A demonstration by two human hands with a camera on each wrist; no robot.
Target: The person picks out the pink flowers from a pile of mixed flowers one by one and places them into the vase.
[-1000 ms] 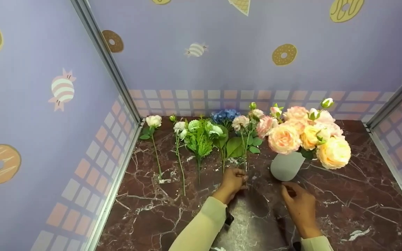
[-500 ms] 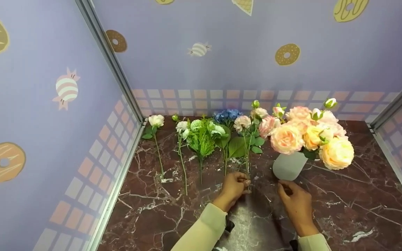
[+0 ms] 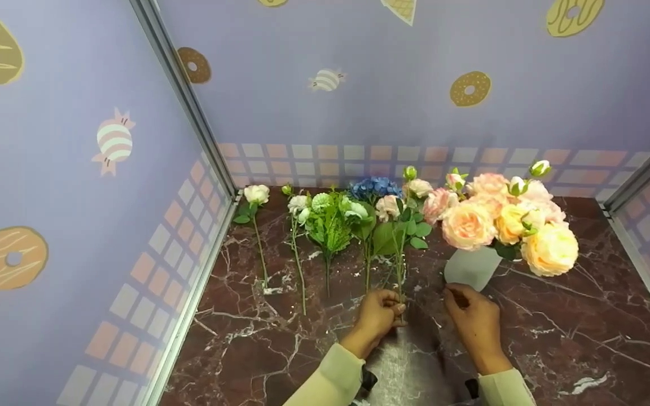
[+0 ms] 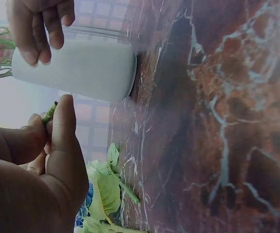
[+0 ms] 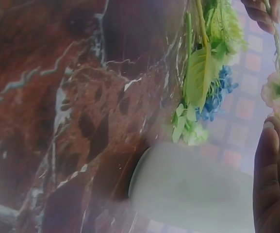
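Note:
My left hand (image 3: 378,316) pinches the thin green stem of a pale pink flower (image 3: 388,208) near its lower end. In the left wrist view the cut stem end (image 4: 50,112) sticks out between thumb and finger. The stem looks raised off the table in the right wrist view, with its pink bloom (image 5: 274,92) further along. My right hand (image 3: 474,321) is held in front of a white vase (image 3: 471,269), fingers loosely bent and nothing seen in them. Whether it touches the vase is unclear. Large peach, pink and yellow roses (image 3: 469,225) fill the vase.
Left of the held stem lie a blue hydrangea (image 3: 374,188), a green bunch with whitish blooms (image 3: 328,225), a pale flower stem (image 3: 298,254) and a white rose (image 3: 256,195). They rest on a dark red marbled table (image 3: 235,349). Patterned walls (image 3: 325,118) enclose the back and sides.
My left hand has drawn toward me, and the pink flower has shifted with it. My right hand has moved slightly left, closer to the stem. The view has turned a little left.

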